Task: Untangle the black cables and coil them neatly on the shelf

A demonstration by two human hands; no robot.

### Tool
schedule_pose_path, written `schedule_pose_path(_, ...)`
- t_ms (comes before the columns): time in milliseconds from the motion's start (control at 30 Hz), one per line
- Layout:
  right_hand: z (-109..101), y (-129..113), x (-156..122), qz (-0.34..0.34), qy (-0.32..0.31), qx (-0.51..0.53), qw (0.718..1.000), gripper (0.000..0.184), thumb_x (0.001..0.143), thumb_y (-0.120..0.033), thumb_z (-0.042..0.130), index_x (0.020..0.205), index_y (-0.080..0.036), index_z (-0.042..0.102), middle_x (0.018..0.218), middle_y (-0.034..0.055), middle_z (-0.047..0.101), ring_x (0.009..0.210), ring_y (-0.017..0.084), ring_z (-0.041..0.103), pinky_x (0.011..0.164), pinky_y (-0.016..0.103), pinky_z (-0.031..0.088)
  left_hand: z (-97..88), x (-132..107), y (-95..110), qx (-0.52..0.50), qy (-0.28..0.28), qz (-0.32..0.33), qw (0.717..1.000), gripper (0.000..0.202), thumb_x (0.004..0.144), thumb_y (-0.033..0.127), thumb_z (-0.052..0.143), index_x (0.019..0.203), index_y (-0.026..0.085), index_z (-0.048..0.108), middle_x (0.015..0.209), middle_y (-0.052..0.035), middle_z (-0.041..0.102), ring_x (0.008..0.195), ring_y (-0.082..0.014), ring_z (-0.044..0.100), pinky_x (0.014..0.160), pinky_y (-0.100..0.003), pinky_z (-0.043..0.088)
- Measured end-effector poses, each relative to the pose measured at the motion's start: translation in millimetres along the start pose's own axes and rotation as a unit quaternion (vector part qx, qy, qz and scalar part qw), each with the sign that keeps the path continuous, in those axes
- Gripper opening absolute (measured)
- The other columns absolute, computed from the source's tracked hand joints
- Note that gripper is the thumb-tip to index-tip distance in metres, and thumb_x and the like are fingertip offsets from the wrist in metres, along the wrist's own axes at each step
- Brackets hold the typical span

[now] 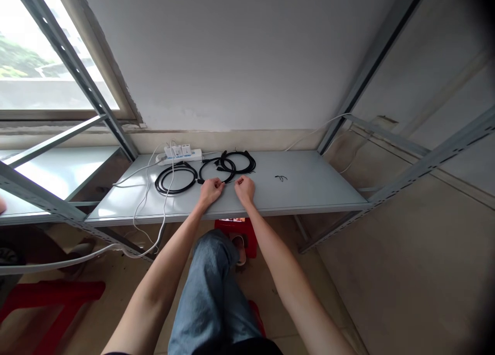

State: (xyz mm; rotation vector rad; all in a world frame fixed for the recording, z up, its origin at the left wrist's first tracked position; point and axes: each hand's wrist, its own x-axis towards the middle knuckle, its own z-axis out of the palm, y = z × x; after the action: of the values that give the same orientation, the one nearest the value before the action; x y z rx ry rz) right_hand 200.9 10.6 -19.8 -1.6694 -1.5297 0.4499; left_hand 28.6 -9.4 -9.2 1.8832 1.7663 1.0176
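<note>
Touching the middle black cable loop [200, 172], the left hand [211, 191] and the right hand [244, 189] sit at its near edge, on a gray metal shelf [305, 179]. Both hands are curled small, but I cannot tell if they pinch it. The cable looks light, soft and a bit springy, so the loop's edge seems a good place to hold. A left coil [174, 192] and a back coil [237, 151] lie just beside it, and a white power strip [178, 155] sits behind.
</note>
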Motion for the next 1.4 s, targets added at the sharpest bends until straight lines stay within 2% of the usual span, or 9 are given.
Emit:
schedule_pose_path(200,-15,5,3,0.001,0.053,0.097,0.994,0.013,0.089,-0.022,0.061,0.077,-0.025,0.066,0.081,0.0069,0.076,0.077,0.025,0.068,0.076,0.035,0.051,0.1,0,-3,-0.003,0.0,0.011,1.0,0.026,0.096,0.04,0.063,0.076,0.024,0.06,0.073,-0.0041,0.071,0.07,-0.022,0.062,0.067,-0.032,0.035)
schedule_pose_path(300,-53,30,17,-0.047,0.096,0.098,0.989,0.014,0.093,-0.03,0.063,0.081,-0.023,0.067,0.083,0.0078,0.076,0.079,0.025,0.068,0.08,0.035,0.052,1.6,0,-3,0.045,-0.004,0.031,0.998,0.025,0.098,0.037,0.063,0.077,0.025,0.06,0.074,-0.0056,0.071,0.071,-0.0237,0.063,0.066,-0.033,0.033)
schedule_pose_path(433,-112,79,41,-0.035,0.166,0.026,0.985,0.018,0.095,-0.031,0.062,0.084,-0.02,0.071,0.089,0.0118,0.077,0.084,0.026,0.068,0.086,0.038,0.053,4.7,-4,0,0.134,-0.032,0.082,0.987,0.024,0.103,0.035,0.06,0.082,0.024,0.065,0.076,-0.0073,0.072,0.072,-0.0259,0.064,0.067,-0.034,0.032)
schedule_pose_path(567,-136,114,51,-0.031,0.144,-0.063,0.987,0.021,0.096,-0.032,0.063,0.083,-0.019,0.074,0.09,0.0148,0.077,0.091,0.03,0.068,0.092,0.043,0.052,4.2,-8,4,0.17,-0.005,0.154,0.973,0.023,0.109,0.035,0.052,0.102,0.023,0.07,0.095,-0.0118,0.075,0.093,-0.0309,0.069,0.081,-0.037,0.042)
schedule_pose_path(733,-130,128,51,-0.07,0.137,-0.102,0.983,0.023,0.097,-0.033,0.059,0.095,-0.018,0.077,0.094,0.0157,0.077,0.097,0.031,0.066,0.096,0.046,0.051,5.5,-6,7,0.207,0.01,0.199,0.958,0.032,0.106,0.034,0.06,0.132,0.018,0.066,0.133,-0.0195,0.069,0.127,-0.0381,0.06,0.104,-0.046,0.044)
schedule_pose_path(1000,-127,128,46,-0.135,0.136,-0.127,0.973,0.032,0.099,-0.024,0.045,0.1,-0.018,0.076,0.1,0.0179,0.075,0.1,0.034,0.063,0.097,0.049,0.051,8.3,-5,6,0.246,-0.041,0.158,0.955,0.028,0.114,0.035,0.044,0.114,0.019,0.066,0.11,-0.0193,0.076,0.108,-0.0356,0.07,0.094,-0.043,0.046)
schedule_pose_path(1100,-115,110,39,-0.208,0.079,-0.143,0.964,0.035,0.1,-0.02,0.044,0.109,-0.02,0.078,0.107,0.0167,0.073,0.108,0.034,0.062,0.101,0.049,0.05,6.0,-6,7,0.231,-0.056,0.144,0.96,0.026,0.115,0.034,0.041,0.114,0.021,0.064,0.098,-0.0162,0.078,0.091,-0.0322,0.073,0.087,-0.039,0.045)
schedule_pose_path(1233,-81,73,33,-0.267,-0.019,-0.126,0.955,0.039,0.102,-0.021,0.049,0.131,-0.022,0.075,0.121,0.0149,0.071,0.117,0.034,0.063,0.104,0.049,0.052,2.6,-7,7,0.198,-0.031,0.154,0.968,0.025,0.115,0.033,0.041,0.107,0.023,0.063,0.1,-0.0152,0.079,0.091,-0.0312,0.073,0.084,-0.037,0.044)
schedule_pose_path(1400,-29,19,56,-0.22,0.035,0.038,0.974,0.039,0.11,-0.027,0.042,0.131,-0.021,0.074,0.126,0.0153,0.071,0.12,0.029,0.065,0.108,0.041,0.053,1.3,-7,7,0.192,-0.028,0.167,0.967,0.03,0.115,0.035,0.038,0.103,0.023,0.062,0.097,-0.0146,0.077,0.089,-0.0312,0.072,0.085,-0.038,0.045)
